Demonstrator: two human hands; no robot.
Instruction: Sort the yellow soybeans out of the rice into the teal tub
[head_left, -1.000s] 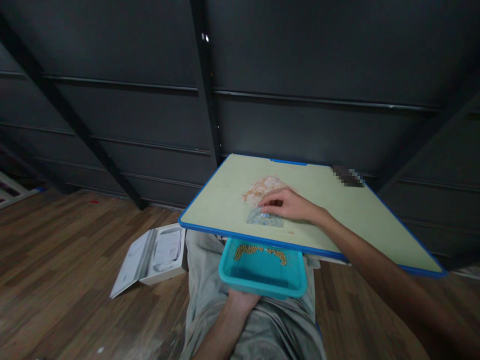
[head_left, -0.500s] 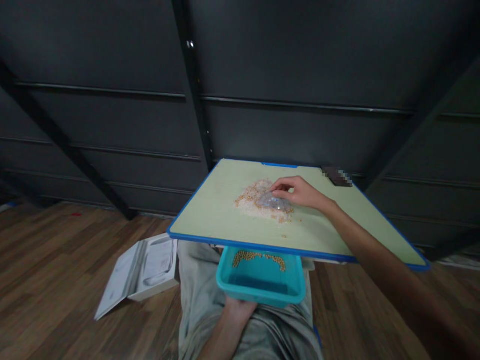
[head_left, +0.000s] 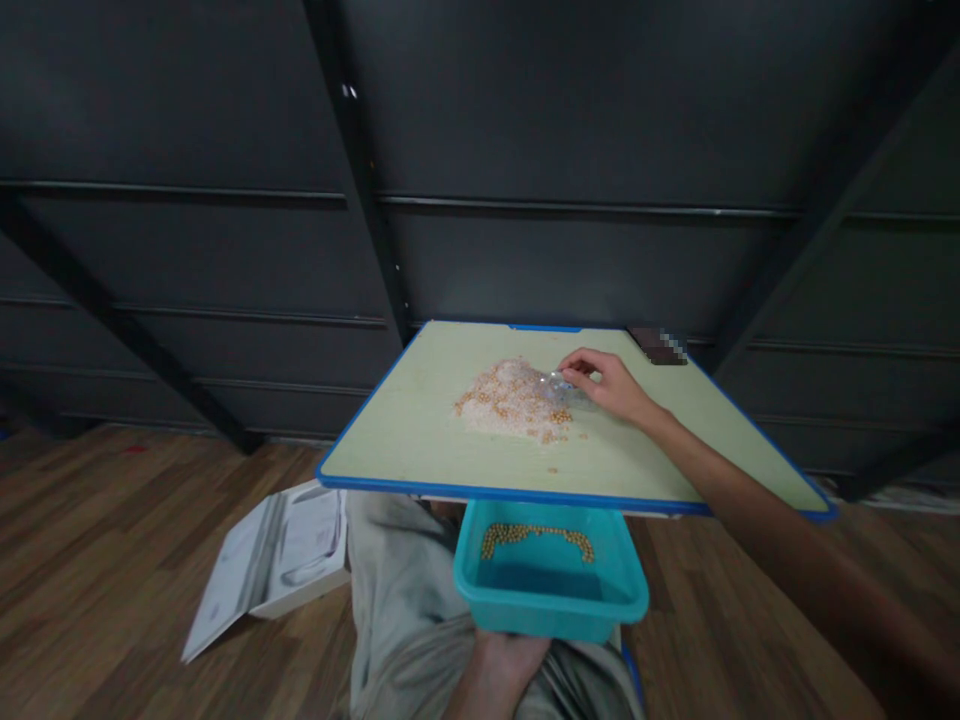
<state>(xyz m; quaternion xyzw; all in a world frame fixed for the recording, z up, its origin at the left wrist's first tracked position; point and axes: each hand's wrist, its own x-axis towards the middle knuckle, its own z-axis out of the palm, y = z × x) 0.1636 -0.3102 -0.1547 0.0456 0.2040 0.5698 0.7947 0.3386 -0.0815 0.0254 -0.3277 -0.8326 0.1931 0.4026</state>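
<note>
Clear plastic, thin and shiny: protractor (head_left: 559, 390), outline blurred, pinched between thumb and fingers of my right hand (head_left: 606, 385), at the right flank of a mixed heap (head_left: 502, 400). Heap low, granular: fine whitish grains with round tan beans (head_left: 561, 415) strewn through, thicker at the right edge; a few strays nearer me on the desk (head_left: 405, 430). Desk top smooth, pale yellow-green, blue-rimmed. Below its near edge, a turquoise tub (head_left: 551, 613), rectangular, corners rounded; small golden beans (head_left: 517, 533) form a curved band along its far side. My left hand (head_left: 514, 655) sits under the tub's near end; fingers hidden, so I cannot tell how they close. Creased grey trousers (head_left: 397, 600) beneath. Wood-grain floor (head_left: 135, 560) at left carries an open white box (head_left: 311, 600).
</note>
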